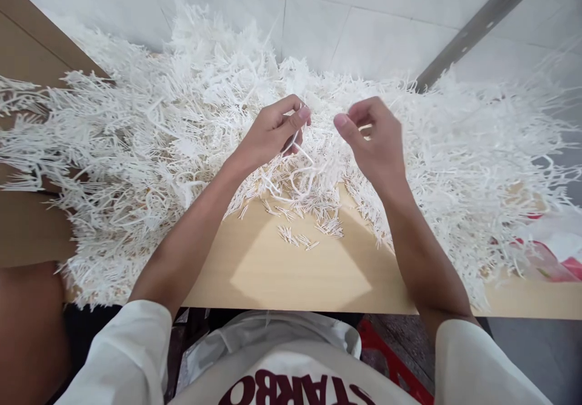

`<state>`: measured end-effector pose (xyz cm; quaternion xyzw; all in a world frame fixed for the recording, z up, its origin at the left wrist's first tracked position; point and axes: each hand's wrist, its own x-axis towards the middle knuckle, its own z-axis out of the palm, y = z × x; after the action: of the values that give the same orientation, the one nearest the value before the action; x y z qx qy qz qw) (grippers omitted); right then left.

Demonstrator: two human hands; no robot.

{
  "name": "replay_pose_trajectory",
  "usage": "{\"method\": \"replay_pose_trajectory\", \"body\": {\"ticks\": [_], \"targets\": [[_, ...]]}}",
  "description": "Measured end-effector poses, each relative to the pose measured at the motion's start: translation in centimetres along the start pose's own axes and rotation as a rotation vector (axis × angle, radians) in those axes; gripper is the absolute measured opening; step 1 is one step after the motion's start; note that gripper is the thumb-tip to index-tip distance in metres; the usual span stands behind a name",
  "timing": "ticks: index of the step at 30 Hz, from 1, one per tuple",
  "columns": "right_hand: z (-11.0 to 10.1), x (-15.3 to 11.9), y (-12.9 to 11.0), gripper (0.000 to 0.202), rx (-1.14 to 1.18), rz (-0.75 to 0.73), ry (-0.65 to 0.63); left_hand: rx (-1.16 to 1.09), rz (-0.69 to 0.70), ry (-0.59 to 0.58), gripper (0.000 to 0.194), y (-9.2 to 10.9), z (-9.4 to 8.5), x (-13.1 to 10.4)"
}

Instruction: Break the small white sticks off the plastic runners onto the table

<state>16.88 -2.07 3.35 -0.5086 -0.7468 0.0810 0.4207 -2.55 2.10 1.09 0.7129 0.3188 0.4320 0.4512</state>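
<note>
Head view: white strands point(322, 132) lie beside plastic bag point(543, 258).

Bright, cool light covers the table point(300, 281), where a pale patch lies between darker shadows on both sides. The white strands point(204, 90) look nearly washed out, their fine detail softening toward the back. The right hand point(379, 141) is slightly blurred. Wide-angle distortion stretches the strands at the left and right edges. Below the table, the floor point(411, 341) is dim.
</note>
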Motion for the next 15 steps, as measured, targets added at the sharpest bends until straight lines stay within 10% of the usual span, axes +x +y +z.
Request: {"method": "replay_pose_trajectory", "body": {"ticks": [6, 15], "targets": [[-0.5, 0.4, 1.6, 0.047, 0.301, 0.076, -0.690, 0.039, -0.028, 0.082, 0.044, -0.1, -0.6, 0.2], [-1.9, 0.6, 2.7, 0.029, 0.474, 0.157, -0.535, 0.039, -0.081, 0.269, 0.053, -2.3, -3.0, 1.1]]}}
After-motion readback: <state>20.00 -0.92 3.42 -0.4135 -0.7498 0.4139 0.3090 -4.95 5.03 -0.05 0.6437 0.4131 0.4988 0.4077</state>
